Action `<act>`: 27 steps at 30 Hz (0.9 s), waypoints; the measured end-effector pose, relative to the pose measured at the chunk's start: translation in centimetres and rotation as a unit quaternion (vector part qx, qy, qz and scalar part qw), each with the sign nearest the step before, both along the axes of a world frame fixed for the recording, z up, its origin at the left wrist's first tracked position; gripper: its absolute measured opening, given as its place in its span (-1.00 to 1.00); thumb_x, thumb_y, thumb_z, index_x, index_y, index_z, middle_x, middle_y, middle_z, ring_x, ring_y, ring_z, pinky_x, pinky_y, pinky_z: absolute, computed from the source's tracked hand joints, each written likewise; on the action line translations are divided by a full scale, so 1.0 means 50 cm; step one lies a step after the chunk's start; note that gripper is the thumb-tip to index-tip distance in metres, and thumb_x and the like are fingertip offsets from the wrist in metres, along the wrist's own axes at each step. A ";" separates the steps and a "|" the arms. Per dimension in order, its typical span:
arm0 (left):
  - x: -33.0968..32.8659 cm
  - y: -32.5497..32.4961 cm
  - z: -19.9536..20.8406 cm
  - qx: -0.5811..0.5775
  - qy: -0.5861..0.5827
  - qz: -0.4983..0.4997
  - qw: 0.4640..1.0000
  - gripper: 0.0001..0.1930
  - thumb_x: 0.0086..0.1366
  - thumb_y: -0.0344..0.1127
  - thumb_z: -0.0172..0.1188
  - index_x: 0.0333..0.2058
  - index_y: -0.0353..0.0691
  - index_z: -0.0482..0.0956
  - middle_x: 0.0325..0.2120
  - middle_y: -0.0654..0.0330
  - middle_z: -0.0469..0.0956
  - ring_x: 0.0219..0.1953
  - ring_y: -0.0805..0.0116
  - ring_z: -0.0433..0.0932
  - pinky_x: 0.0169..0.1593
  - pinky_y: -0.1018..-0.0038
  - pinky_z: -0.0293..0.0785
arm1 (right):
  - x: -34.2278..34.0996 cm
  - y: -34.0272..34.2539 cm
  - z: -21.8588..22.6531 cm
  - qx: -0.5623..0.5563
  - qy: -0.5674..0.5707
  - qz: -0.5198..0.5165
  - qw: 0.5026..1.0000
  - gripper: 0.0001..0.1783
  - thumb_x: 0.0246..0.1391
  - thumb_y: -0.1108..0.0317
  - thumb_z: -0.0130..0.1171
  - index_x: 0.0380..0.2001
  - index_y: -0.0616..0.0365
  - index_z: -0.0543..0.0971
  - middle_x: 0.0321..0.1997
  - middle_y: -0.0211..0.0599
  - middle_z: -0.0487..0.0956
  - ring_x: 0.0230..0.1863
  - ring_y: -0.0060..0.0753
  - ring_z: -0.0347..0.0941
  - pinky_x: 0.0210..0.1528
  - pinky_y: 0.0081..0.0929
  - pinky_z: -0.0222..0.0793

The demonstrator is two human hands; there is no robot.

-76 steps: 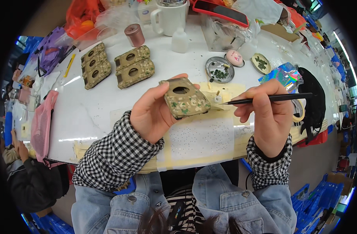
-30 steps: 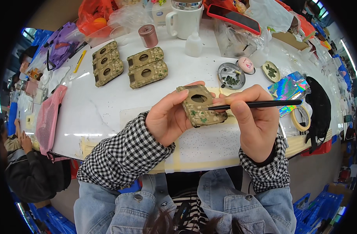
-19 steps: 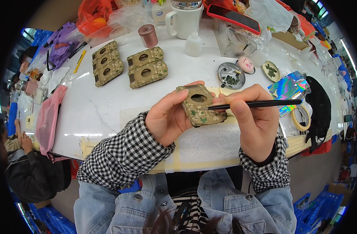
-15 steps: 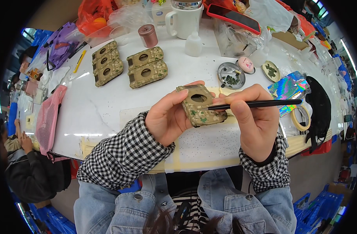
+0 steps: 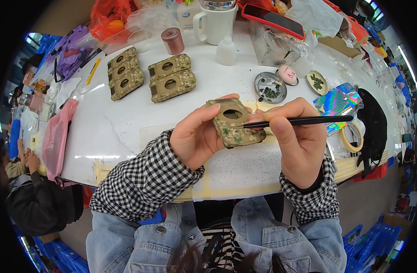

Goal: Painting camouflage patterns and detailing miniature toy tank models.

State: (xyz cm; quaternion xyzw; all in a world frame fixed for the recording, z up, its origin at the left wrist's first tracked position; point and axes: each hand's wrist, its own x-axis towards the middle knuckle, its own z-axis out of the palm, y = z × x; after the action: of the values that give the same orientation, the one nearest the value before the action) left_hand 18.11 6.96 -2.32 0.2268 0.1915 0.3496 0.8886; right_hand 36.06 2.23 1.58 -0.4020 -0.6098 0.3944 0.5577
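A camouflage-patterned box-shaped casing [image 5: 238,132] with a round hole in its face is gripped along its left side by my left hand [image 5: 197,136]. Between thumb and fingers, my right hand [image 5: 297,141] pinches a slim black pen-like tool [image 5: 313,120]. The tool's pointed tip reaches the casing's face, just below the hole, near green patches; I cannot tell whether it touches. Ahead of my right hand lies a round metal dish [image 5: 270,88] with small dark green bits, beside a small cream dish [image 5: 317,83] holding more green pieces.
Several similar camouflage casings [image 5: 173,86] sit at the back left. Behind are a white mug [image 5: 216,26], a pink jar [image 5: 173,41], a small white bottle [image 5: 226,52] and a red-cased phone [image 5: 273,21]. At right are a tape roll [image 5: 352,138] and a black cloth [image 5: 371,127].
Almost nothing differs. The black tool's tip has shifted very slightly on the casing; both hands keep their grips and places.
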 end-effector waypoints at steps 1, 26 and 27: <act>0.000 0.000 0.001 -0.001 0.001 0.000 1.000 -0.47 0.30 -0.15 -0.18 0.17 -0.33 0.13 0.05 -0.01 0.34 0.08 0.19 0.36 0.15 0.28 0.27 | 0.000 0.000 0.000 0.001 -0.001 0.000 1.000 -0.85 0.12 0.40 0.11 -0.37 0.30 0.47 -0.41 -0.35 0.53 -0.35 -0.67 0.41 -0.26 -0.68 0.30; 0.000 0.001 -0.003 0.004 -0.002 -0.005 1.000 -0.47 0.30 -0.16 -0.18 0.17 -0.32 0.11 0.07 -0.05 0.31 0.09 0.16 0.35 0.17 0.24 0.25 | 0.001 0.000 -0.002 -0.001 0.007 0.005 1.000 -0.86 0.12 0.41 0.10 -0.36 0.31 0.47 -0.40 -0.31 0.55 -0.33 -0.64 0.43 -0.24 -0.68 0.31; 0.000 0.000 -0.004 0.005 -0.003 -0.005 1.000 -0.47 0.30 -0.16 -0.18 0.17 -0.32 0.11 0.07 -0.05 0.31 0.09 0.16 0.35 0.17 0.24 0.24 | 0.001 -0.001 -0.001 -0.001 0.007 0.005 1.000 -0.86 0.12 0.41 0.10 -0.36 0.31 0.47 -0.39 -0.31 0.55 -0.33 -0.64 0.43 -0.24 -0.68 0.31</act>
State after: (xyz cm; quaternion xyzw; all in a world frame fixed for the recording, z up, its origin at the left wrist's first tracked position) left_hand 18.13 6.98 -2.49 0.2311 0.1863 0.3464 0.8899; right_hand 36.10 2.20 1.53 -0.3961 -0.6075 0.4007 0.5599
